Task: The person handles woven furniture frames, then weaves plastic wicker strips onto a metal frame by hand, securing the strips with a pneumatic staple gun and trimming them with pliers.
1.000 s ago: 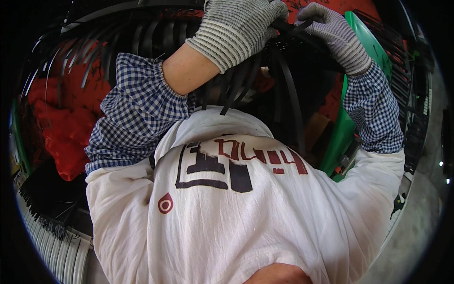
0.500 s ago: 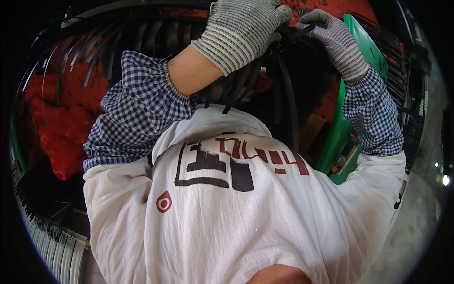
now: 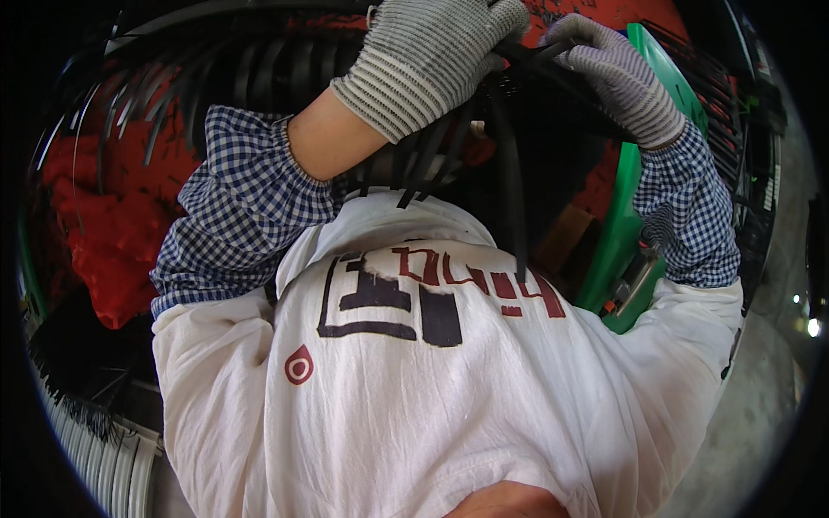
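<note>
Both of my hands wear knitted gloves with grey stripes and work at the top of the view. My left hand (image 3: pixel 436 56) is bent over dark strips, its fingers closed; part of what it grips is hidden behind the glove. My right hand (image 3: pixel 617 78), to the right, pinches a flat black strip (image 3: pixel 546 54) between thumb and fingers. That strip reaches across toward my left fingertips. Below my hands several more black strips (image 3: pixel 509 173) hang down toward my chest from a dark woven-looking piece. Blue-and-white checked sleeve covers sit on both forearms.
A row of loose black strip ends (image 3: pixel 281 73) fans out at the upper left. Beneath lies a crumpled red sheet (image 3: pixel 112 250). A green panel (image 3: pixel 613 250) stands under my right forearm. Ribbed pale pieces (image 3: pixel 108 470) are at the lower left; grey floor (image 3: pixel 768 406) shows at right.
My left hand has shifted slightly left and down. My right wrist has moved a little right, with the strip still between its fingers. The strip hanging below has swung left.
</note>
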A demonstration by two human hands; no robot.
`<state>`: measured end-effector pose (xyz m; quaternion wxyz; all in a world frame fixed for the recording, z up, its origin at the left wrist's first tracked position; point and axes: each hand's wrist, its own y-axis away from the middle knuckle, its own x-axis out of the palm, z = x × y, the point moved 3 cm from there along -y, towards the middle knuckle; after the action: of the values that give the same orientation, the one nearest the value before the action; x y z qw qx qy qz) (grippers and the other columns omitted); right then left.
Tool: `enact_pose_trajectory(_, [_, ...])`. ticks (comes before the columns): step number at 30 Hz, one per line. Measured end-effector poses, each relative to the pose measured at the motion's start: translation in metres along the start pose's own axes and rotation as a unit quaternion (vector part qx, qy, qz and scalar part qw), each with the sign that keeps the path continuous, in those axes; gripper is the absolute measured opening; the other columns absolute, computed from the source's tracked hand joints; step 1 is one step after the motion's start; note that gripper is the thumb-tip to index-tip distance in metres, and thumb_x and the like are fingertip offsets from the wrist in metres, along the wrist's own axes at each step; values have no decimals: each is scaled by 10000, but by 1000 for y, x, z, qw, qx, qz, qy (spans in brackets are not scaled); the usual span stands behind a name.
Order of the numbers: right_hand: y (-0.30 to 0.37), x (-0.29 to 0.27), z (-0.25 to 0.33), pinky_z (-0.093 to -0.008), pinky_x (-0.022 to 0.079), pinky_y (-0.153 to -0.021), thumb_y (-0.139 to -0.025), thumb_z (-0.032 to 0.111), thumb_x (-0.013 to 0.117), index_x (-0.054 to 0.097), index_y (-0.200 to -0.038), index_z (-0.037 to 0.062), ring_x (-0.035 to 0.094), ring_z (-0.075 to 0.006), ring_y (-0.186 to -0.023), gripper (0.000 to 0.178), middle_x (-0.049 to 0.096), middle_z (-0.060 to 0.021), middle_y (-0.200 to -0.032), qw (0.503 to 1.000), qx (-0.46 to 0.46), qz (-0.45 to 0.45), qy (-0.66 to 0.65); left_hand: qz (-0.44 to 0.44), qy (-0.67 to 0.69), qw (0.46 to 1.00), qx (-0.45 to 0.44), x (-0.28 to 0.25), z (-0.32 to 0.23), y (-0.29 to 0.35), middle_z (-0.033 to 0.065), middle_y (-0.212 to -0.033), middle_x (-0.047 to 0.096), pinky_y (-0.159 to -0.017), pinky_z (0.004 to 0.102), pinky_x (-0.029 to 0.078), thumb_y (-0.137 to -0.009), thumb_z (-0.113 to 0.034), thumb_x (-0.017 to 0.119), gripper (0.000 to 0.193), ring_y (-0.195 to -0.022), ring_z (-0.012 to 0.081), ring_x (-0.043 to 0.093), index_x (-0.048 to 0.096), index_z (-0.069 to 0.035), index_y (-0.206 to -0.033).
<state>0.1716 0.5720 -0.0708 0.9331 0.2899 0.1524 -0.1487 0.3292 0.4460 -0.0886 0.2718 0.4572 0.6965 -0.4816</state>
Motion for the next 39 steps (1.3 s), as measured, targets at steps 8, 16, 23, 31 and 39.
enact_pose_trajectory(8, [9,4,10,-291,470,-848,-873,138,650,632,-1057,21,590,-158,-901,220,636,-42,-971,991,-124,42,5,6,4,1000,-12,10,4,3,81,-975,553,-859,391,430,-738,-192,741,359,-927,263,570,565,-113,-1041])
enact_pose_trajectory(16, [6,11,12,-257,496,-812,-910,172,639,614,-1054,-12,599,-131,-900,235,624,-63,-993,998,46,-38,29,-7,6,1000,-13,10,5,-2,82,-967,556,-849,392,431,-730,-162,737,354,-926,268,570,564,-113,-1036])
enact_pose_trajectory(23, [0,11,7,-287,485,-891,-890,57,578,600,-1081,-14,598,-154,-962,205,626,-73,-1008,998,7,-34,60,-9,4,1000,-12,8,4,-2,79,-979,554,-859,394,423,-733,-160,735,357,-937,265,566,569,-115,-1045])
enact_pose_trajectory(31, [-4,14,15,-294,489,-902,-868,1,567,588,-1065,-14,608,-169,-961,198,634,-85,-1017,991,-73,-30,112,-32,-7,999,13,10,5,0,85,-993,545,-859,394,418,-760,-178,710,341,-966,258,548,591,-113,-1072])
enact_pose_trajectory(39, [-6,10,14,-309,505,-877,-873,16,581,552,-1079,-12,617,-188,-963,210,616,-99,-1002,989,-39,-91,113,-39,-53,994,81,-1,-3,4,112,-1102,571,-941,454,375,-764,-194,680,141,-1108,303,498,717,-102,-864])
